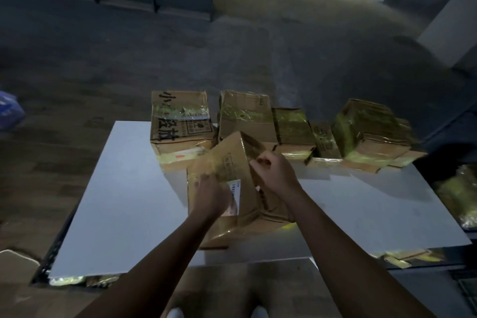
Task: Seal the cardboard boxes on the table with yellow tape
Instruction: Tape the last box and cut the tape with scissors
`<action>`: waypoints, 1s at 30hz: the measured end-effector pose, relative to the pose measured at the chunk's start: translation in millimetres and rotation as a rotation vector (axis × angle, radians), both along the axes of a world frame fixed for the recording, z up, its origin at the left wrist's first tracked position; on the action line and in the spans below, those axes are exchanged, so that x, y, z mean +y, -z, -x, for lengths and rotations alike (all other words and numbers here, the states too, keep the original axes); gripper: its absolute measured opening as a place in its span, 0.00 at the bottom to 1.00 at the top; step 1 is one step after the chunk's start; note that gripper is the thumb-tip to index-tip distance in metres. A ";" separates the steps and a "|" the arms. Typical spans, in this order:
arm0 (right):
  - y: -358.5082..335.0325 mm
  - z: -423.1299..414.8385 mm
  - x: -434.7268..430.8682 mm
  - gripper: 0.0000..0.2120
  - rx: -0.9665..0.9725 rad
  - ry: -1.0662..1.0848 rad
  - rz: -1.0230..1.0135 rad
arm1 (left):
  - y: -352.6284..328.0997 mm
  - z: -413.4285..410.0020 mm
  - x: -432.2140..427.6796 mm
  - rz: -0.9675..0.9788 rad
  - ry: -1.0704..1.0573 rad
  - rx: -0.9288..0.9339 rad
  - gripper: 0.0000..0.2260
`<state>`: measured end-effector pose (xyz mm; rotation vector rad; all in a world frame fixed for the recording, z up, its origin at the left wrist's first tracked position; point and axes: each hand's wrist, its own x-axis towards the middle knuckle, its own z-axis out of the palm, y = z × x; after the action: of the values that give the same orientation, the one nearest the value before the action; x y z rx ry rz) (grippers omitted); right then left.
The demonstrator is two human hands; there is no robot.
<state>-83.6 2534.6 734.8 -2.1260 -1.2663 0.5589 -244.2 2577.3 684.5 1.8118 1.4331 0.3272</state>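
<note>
Boxes of creased brown cardboard fill the far half of a flat, matte white counter (124,201). A person works on a tilted box (227,160) at the centre. It leans on its lower edges with one corner raised toward the back row. Its skin is dented and wrinkled, and a small white label (236,188) is stuck on the near face.

The left grip (211,196) lies against that near face just beside the label. It is blurred, so whether its fingers are flat or curled cannot be told. The right grip (273,170) sits at the box's upper right edge, its fingers (258,162) curled in and pinching the cardboard there. Both bare forearms reach in from the bottom of the frame and draw together at the box.

Behind it, five more boxes stand side by side along the far edge. A printed box (180,131) at the left end carries large black characters. Glossy, crinkled yellow tape (291,121) bands the whole row, thickest on the far-right box (366,129), which is almost wholly wrapped. A strip of the same tape shows at the tilted box's lower right corner.

Crumpled tape scraps (397,258) lie below the counter's near edge, above a dark grey floor (103,59).
</note>
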 end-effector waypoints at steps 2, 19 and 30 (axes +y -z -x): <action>3.0 4.4 6.3 0.24 0.043 0.034 0.104 | -13.9 -2.3 0.4 0.092 -0.032 -0.102 0.21; 7.9 15.4 13.8 0.14 0.605 0.074 0.132 | -32.8 36.6 17.5 0.283 -0.115 -0.415 0.15; 4.9 19.6 14.2 0.10 0.640 0.141 0.045 | -19.8 39.8 4.2 0.451 -0.220 -0.638 0.21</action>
<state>-103.2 2548.8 729.9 -1.8243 -0.7422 1.0994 -284.0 2581.4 704.3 1.0533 1.1264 0.5796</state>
